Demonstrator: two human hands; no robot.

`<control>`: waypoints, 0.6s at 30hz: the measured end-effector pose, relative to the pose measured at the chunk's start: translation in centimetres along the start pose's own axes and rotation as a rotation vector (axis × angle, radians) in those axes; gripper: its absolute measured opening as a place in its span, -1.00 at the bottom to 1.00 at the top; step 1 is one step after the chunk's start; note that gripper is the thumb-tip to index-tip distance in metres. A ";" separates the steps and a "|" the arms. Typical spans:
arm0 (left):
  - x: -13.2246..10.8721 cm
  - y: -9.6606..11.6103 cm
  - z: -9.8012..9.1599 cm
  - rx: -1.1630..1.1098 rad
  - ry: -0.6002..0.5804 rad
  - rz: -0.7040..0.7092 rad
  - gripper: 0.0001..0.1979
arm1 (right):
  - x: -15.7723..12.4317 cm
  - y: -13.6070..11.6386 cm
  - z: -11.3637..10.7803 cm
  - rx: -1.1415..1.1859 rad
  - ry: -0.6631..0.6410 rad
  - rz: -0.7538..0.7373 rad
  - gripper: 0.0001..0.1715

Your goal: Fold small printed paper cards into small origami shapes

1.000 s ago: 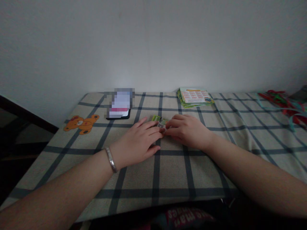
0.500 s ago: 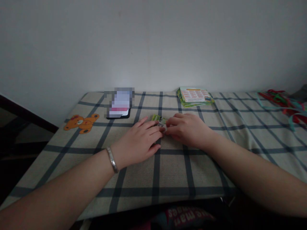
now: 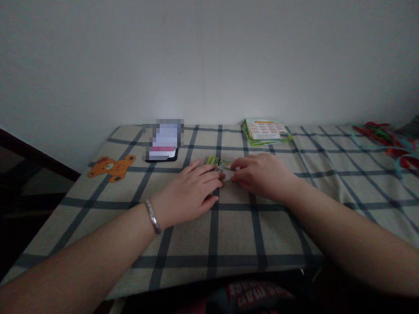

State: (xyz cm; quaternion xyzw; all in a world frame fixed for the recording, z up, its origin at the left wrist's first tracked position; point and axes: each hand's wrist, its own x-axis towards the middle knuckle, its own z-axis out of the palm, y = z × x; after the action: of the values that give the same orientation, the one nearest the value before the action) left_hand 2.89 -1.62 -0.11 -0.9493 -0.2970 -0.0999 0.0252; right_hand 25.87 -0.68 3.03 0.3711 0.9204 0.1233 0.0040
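Note:
A small green printed paper (image 3: 220, 165) lies on the checked tablecloth (image 3: 235, 226) between my hands. My left hand (image 3: 188, 192), with a silver bracelet on the wrist, lies flat with its fingers stretched out and its fingertips pressing on the paper's left part. My right hand (image 3: 262, 175) is curled, its fingertips pinching the paper's right edge, where a white underside shows. Most of the paper is hidden by my fingers.
A black phone (image 3: 163, 144) with a lit screen lies at the back left. A stack of green printed sheets (image 3: 266, 131) sits by the wall. Red and green ribbons (image 3: 389, 139) lie at the far right. An orange bear print (image 3: 111, 167) marks the cloth's left side.
My right hand has shifted slightly to the right, pulling the paper's edge so a white part shows. My left hand has stayed in place.

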 end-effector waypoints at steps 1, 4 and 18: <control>0.0 0.0 0.0 -0.002 0.000 -0.003 -0.68 | 0.0 0.0 -0.2 -0.013 -0.014 0.000 -0.78; 0.0 0.0 0.0 -0.007 -0.002 -0.004 -0.68 | -0.1 0.0 -0.6 -0.047 -0.039 -0.011 -0.78; -0.1 -0.1 -0.1 -0.021 0.005 0.003 -0.70 | -0.4 0.7 -0.4 -0.052 -0.054 0.065 -0.80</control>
State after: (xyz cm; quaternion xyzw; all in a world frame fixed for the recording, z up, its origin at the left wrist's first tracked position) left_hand 2.72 -1.62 -0.04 -0.9498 -0.2942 -0.1053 0.0162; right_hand 26.57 -0.56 3.59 0.4037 0.9039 0.1374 0.0343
